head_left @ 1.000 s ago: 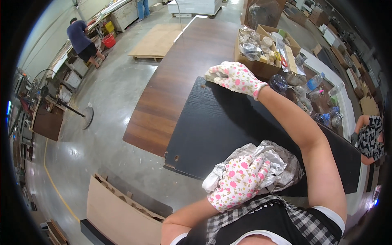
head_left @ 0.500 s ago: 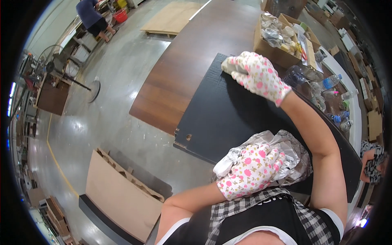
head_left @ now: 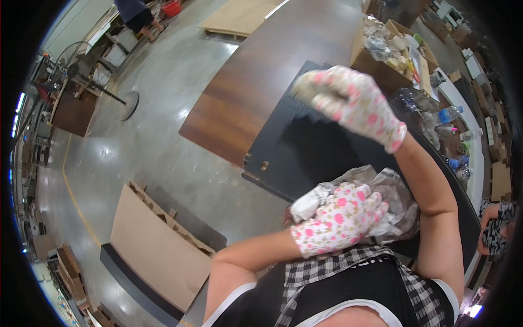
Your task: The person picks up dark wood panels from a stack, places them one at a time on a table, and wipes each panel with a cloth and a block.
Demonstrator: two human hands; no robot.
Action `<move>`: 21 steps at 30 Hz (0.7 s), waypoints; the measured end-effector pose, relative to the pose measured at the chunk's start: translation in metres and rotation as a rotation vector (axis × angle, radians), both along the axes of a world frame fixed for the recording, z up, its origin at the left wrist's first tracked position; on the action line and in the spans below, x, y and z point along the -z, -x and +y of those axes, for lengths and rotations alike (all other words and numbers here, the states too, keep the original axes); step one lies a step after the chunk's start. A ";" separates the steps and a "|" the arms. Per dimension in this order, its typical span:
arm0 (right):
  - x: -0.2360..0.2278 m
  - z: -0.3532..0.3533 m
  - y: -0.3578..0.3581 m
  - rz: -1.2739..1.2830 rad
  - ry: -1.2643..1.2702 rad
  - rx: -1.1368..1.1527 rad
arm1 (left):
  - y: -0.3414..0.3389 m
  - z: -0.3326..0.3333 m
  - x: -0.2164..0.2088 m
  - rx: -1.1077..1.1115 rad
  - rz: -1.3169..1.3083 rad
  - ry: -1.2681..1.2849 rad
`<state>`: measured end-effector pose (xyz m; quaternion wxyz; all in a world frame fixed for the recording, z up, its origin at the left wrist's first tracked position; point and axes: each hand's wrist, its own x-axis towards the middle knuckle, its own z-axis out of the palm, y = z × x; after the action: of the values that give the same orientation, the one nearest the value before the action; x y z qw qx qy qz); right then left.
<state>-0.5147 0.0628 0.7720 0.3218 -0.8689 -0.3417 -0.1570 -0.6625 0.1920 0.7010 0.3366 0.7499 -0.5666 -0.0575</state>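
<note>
A black board (head_left: pixel 286 139) with a small chipped hole near its left corner lies in front of me. My right hand (head_left: pixel 357 103), in a white glove with pink flowers, is raised above its far part. Those fingers are bent together around something greyish at their tips, blurred and hard to make out. My left hand (head_left: pixel 340 218), in a matching glove, is closed on a crumpled silvery-grey wrapping (head_left: pixel 400 204) at the board's near edge. A white wad (head_left: pixel 310 203) sticks out beside its thumb side.
Under the black board lies a brown wood-grain panel (head_left: pixel 218 122). Plastic bottles (head_left: pixel 449 114) and a cardboard box of scraps (head_left: pixel 381 68) stand to the right. At lower left is a cardboard-faced panel (head_left: pixel 158 245); a floor fan (head_left: pixel 101 90) and another person (head_left: pixel 139 19) are farther off.
My right hand has lifted off the black board's far edge and come a little nearer. My left hand stays on the wrapping. The whole view has shifted slightly.
</note>
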 end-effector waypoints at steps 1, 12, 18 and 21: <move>0.001 -0.024 -0.006 0.109 -0.041 0.174 | 0.003 0.009 0.020 -0.036 -0.046 0.160; 0.027 -0.060 -0.040 0.045 0.176 0.478 | -0.050 0.038 -0.048 -0.223 -0.157 -0.106; 0.011 -0.120 0.011 0.224 0.314 0.677 | -0.055 0.050 -0.051 -0.196 -0.124 -0.172; 0.000 -0.116 0.017 0.117 0.201 0.635 | -0.073 0.049 -0.060 -0.076 -0.139 -0.196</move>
<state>-0.5313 -0.0527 0.7723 0.1886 -0.9669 -0.0488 -0.1646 -0.5891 0.2408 0.7607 0.2238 0.8024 -0.5512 -0.0477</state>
